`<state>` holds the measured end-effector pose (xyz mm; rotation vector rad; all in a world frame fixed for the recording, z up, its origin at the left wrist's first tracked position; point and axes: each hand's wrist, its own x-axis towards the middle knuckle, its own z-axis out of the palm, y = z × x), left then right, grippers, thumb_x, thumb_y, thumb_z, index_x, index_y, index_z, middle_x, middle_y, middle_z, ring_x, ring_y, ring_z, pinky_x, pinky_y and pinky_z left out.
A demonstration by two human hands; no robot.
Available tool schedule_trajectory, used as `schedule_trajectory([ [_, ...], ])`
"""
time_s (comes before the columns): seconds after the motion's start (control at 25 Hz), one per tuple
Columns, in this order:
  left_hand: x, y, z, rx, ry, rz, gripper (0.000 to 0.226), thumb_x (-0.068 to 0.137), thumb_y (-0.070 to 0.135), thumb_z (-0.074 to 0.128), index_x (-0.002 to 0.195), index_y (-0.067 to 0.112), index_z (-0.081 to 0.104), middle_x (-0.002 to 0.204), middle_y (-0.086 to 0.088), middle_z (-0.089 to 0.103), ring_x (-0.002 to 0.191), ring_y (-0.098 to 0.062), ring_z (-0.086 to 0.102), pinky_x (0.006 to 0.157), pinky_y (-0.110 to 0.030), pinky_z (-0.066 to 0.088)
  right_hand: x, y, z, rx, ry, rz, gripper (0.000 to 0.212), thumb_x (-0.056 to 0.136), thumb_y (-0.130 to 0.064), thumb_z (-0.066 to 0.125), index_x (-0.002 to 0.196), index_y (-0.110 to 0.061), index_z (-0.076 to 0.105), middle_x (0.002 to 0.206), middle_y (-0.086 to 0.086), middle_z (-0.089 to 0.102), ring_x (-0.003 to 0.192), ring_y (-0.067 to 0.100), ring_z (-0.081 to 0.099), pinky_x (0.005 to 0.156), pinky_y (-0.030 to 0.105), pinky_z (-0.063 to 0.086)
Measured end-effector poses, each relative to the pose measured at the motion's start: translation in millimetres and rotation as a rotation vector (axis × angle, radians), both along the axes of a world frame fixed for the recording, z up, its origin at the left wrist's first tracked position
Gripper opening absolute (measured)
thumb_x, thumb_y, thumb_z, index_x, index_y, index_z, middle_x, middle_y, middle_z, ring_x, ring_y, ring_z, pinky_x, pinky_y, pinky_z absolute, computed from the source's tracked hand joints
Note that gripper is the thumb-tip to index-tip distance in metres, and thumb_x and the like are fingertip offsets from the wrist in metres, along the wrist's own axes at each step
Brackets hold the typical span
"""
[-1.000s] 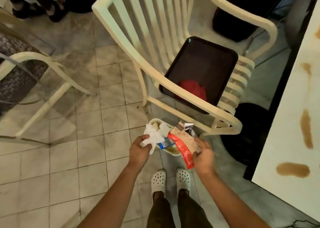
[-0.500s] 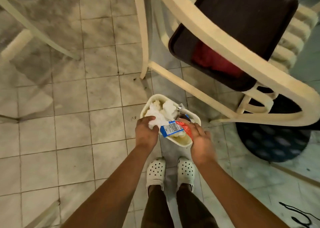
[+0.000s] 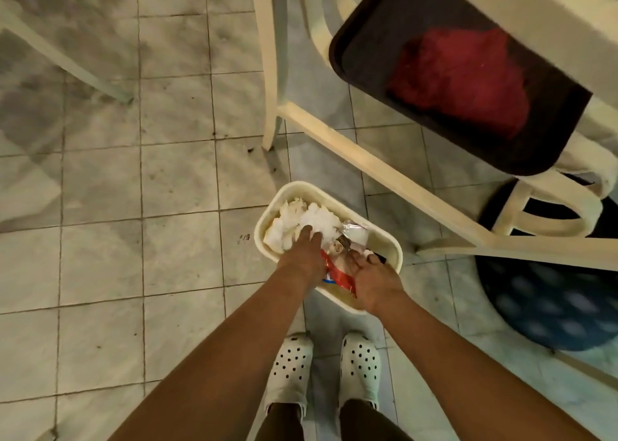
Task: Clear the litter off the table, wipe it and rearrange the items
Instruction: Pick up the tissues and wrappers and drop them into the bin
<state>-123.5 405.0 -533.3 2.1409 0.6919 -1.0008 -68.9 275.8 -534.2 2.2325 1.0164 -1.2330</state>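
Red cloth (image 3: 458,79) partly behind the blurred chair rail (image 3: 548,22), right fingers (image 3: 354,256) buried among wrappers (image 3: 337,273)

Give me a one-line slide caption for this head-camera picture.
Both hands, left hand and right hand, press white tissues and wrappers into a cream bin on the floor.

Cream plastic chair and clutter sitting on a grey tiled floor

A cream slatted plastic chair (image 3: 384,176) is standing on the grey tiled floor (image 3: 100,206), carrying a dark rectangular tray (image 3: 368,62) holding a crumpled red cloth (image 3: 461,79). A dark blue spotted round cushion (image 3: 548,303) is lying under it. White perforated clogs (image 3: 291,370) are pointing forward.
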Motion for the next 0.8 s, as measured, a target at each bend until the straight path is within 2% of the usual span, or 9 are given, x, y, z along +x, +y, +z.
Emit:
schedule_trajectory([
  [0.16, 5, 1, -39, 0.130, 0.173, -0.436, 0.070, 0.092, 0.035, 0.049, 0.149, 0.023, 0.009, 0.157, -0.004, 0.003, 0.143, -0.031, 0.009, 0.114, -0.055, 0.017, 6, 8, -37, -0.096, -0.043, 0.122, 0.060, 0.094, -0.033, 0.040, 0.147, -0.019, 0.016, 0.152, 0.003, 0.016, 0.139, 0.026, 0.014, 0.112, 0.045, 0.021],
  [0.24, 10, 0, -53, 0.203, 0.252, -0.486, 0.079, 0.089, 0.040, 0.052, 0.149, 0.024, 0.004, 0.157, -0.007, 0.007, 0.143, -0.034, 0.010, 0.113, -0.057, 0.017, 4, 10, -50, -0.086, -0.082, 0.156, 0.061, 0.093, -0.036, 0.041, 0.146, -0.019, 0.018, 0.150, 0.004, 0.017, 0.138, 0.026, 0.013, 0.112, 0.044, 0.016],
  [0.36, 20, -2, -73, 0.274, 0.303, -0.466, 0.083, 0.089, 0.041, 0.050, 0.149, 0.022, -0.003, 0.156, -0.012, 0.005, 0.143, -0.035, 0.006, 0.112, -0.057, 0.014, 6, 11, -62, -0.070, -0.147, 0.174, 0.060, 0.093, -0.033, 0.044, 0.145, -0.017, 0.021, 0.149, 0.006, 0.019, 0.137, 0.027, 0.016, 0.114, 0.041, 0.013],
  [0.44, 23, -9, -70, 0.312, 0.271, -0.408, 0.075, 0.090, 0.038, 0.051, 0.149, 0.018, 0.009, 0.153, -0.013, 0.018, 0.141, -0.033, 0.017, 0.113, -0.053, 0.019, 7, 15, -58, -0.092, -0.129, 0.106, 0.056, 0.095, -0.028, 0.042, 0.145, -0.014, 0.023, 0.149, 0.009, 0.022, 0.136, 0.027, 0.022, 0.113, 0.041, 0.017],
  [0.48, 22, -13, -62, 0.323, 0.237, -0.372, 0.067, 0.090, 0.035, 0.051, 0.145, 0.014, 0.022, 0.147, -0.012, 0.030, 0.136, -0.031, 0.028, 0.111, -0.049, 0.025, 5, 16, -53, -0.100, -0.107, 0.049, 0.052, 0.096, -0.026, 0.040, 0.144, -0.011, 0.026, 0.147, 0.011, 0.026, 0.134, 0.028, 0.028, 0.112, 0.041, 0.022],
  [0.56, 20, -19, -37, 0.299, 0.165, -0.310, 0.042, 0.091, 0.029, 0.051, 0.129, 0.011, 0.047, 0.129, -0.009, 0.049, 0.120, -0.025, 0.048, 0.100, -0.039, 0.038, 1, 17, -40, -0.075, -0.075, -0.074, 0.044, 0.097, -0.024, 0.036, 0.138, -0.008, 0.034, 0.140, 0.013, 0.040, 0.126, 0.028, 0.041, 0.106, 0.039, 0.032],
  [0.6, 18, -20, -21, 0.278, 0.122, -0.284, 0.033, 0.091, 0.027, 0.050, 0.121, 0.011, 0.054, 0.122, -0.009, 0.053, 0.113, -0.024, 0.053, 0.093, -0.035, 0.041, -3, 17, -29, -0.041, -0.078, -0.130, 0.040, 0.097, -0.025, 0.035, 0.134, -0.010, 0.039, 0.134, 0.011, 0.047, 0.122, 0.027, 0.046, 0.103, 0.039, 0.035],
  [0.68, 12, -17, 18, 0.246, 0.009, -0.219, 0.031, 0.091, 0.029, 0.048, 0.117, 0.014, 0.057, 0.119, -0.008, 0.053, 0.109, -0.024, 0.053, 0.087, -0.034, 0.042, -12, 14, -2, 0.025, -0.090, -0.207, 0.038, 0.096, -0.026, 0.037, 0.132, -0.015, 0.042, 0.131, 0.009, 0.051, 0.122, 0.027, 0.046, 0.104, 0.040, 0.033],
  [0.8, -2, -7, 86, 0.124, -0.088, 0.022, 0.035, 0.090, 0.027, 0.051, 0.123, 0.019, 0.056, 0.128, -0.006, 0.051, 0.115, -0.025, 0.052, 0.093, -0.036, 0.043, -26, 14, 53, 0.094, -0.112, -0.250, 0.044, 0.092, -0.017, 0.044, 0.136, -0.018, 0.039, 0.134, 0.008, 0.047, 0.127, 0.027, 0.040, 0.107, 0.043, 0.030],
])
